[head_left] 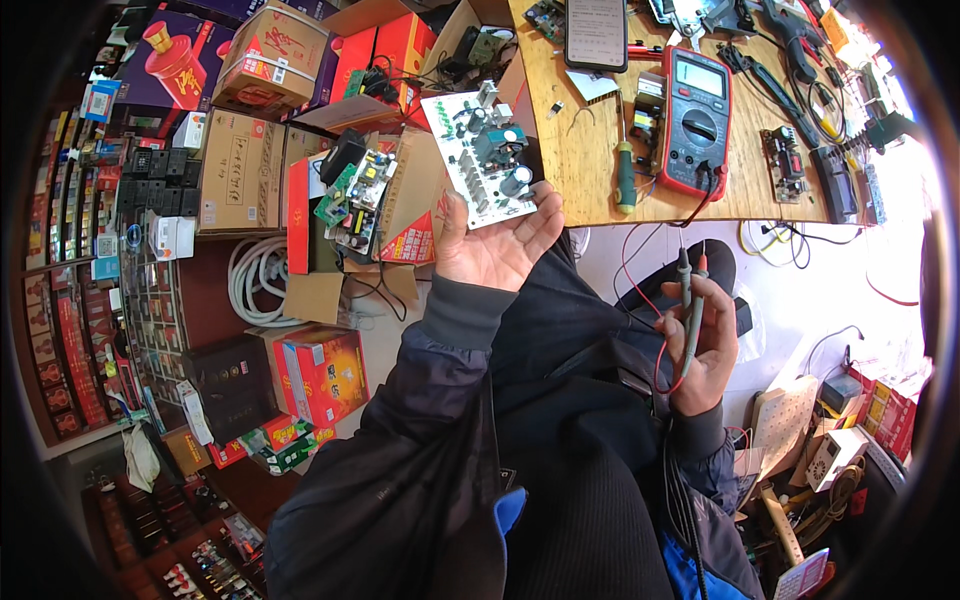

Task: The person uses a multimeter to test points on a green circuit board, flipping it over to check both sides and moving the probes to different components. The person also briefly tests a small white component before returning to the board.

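Head view: white circuit board (465, 195) in left hand (490, 250), test probes (686, 285) in right hand (708, 345)

Left fingers (545, 218) and thumb grasp the board at its lower end, in the air beside the bench (590, 165). If this grip loosens, the board could drop toward the open cardboard box (408, 180). Right fingers (716, 312) are closed around both probes, well apart from the board. Leads run to the red multimeter (697, 120); a strong pull might drag it over the edge. Should the large capacitor (516, 181) keep charge, careless touching might give a shock.
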### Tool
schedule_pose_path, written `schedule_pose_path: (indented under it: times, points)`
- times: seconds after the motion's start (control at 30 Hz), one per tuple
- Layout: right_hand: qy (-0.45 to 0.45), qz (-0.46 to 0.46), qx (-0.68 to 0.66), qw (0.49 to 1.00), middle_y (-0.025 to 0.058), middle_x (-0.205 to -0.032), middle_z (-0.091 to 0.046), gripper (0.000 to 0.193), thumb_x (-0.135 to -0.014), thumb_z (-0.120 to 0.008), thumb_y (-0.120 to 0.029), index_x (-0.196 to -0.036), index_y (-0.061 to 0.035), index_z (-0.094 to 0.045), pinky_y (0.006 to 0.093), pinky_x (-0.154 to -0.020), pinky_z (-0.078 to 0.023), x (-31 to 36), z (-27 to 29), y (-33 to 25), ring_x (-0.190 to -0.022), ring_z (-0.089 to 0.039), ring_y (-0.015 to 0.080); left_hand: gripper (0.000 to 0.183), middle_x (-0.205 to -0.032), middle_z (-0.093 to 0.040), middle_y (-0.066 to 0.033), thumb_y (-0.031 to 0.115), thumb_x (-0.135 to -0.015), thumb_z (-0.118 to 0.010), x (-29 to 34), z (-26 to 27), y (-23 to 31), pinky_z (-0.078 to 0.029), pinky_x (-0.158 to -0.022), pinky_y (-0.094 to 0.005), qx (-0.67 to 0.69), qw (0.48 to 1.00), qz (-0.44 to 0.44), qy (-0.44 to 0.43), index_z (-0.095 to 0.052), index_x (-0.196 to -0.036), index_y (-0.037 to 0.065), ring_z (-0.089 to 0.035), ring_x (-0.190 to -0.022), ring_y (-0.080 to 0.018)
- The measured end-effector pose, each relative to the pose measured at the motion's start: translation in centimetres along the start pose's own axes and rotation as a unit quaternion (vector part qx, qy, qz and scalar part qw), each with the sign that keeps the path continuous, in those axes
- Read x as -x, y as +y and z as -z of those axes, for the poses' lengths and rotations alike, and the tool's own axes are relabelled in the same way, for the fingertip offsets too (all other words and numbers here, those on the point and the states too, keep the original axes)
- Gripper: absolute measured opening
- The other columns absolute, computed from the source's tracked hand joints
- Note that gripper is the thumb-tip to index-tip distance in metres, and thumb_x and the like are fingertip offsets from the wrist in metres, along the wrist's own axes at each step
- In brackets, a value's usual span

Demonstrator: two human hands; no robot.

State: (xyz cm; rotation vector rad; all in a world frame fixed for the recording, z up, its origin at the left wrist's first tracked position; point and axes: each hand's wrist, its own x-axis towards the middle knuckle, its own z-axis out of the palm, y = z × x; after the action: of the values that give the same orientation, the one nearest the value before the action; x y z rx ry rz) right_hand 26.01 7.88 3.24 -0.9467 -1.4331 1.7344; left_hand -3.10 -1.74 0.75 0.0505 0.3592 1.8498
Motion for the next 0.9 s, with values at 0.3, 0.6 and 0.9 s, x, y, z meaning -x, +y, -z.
schedule_pose_path:
  times: [0.3, 0.6, 0.9]
  points:
    - [0.001, -0.006, 0.005, 1.000, 0.0178, -0.132, -0.072, 0.052, -0.100, -0.069, 0.003, -0.149, -0.0004, -0.053, 0.0296, -0.093, -0.058, -0.01, -0.05, -0.15, -0.099, -0.066, 0.0117, 0.102, -0.154, -0.060, -0.0275, 0.061, -0.090, -0.086, 0.00, -0.60, -0.08, -0.039, -0.131, -0.0576, -0.035, 0.999, -0.025, 0.009, -0.049, -0.155, -0.009, -0.055, -0.148, -0.0419]
    - [-0.002, -0.004, 0.006, 1.000, 0.0176, -0.132, -0.072, 0.052, -0.101, -0.072, -0.001, -0.149, 0.0005, -0.052, 0.0298, -0.092, -0.059, -0.01, -0.02, -0.05, -0.099, -0.065, 0.0116, 0.107, -0.164, -0.051, -0.0295, 0.065, -0.095, -0.079, 0.08, 0.20, 0.31, -0.030, -0.136, -0.0581, 0.022, 0.999, -0.004, -0.029, -0.039, -0.161, -0.010, -0.046, -0.157, -0.0430]
    - [-0.004, -0.012, 0.007, 1.000, 0.0166, -0.132, -0.072, 0.051, -0.102, -0.072, -0.002, -0.149, 0.0002, -0.053, 0.0291, -0.092, -0.059, 0.05, -0.01, -0.10, -0.100, -0.065, 0.0117, 0.109, -0.159, -0.055, -0.0329, 0.070, -0.095, -0.076, -0.08, 0.13, 0.19, -0.037, -0.132, -0.0602, 0.121, 0.993, 0.005, -0.018, -0.043, -0.157, -0.013, -0.053, -0.151, -0.0455]
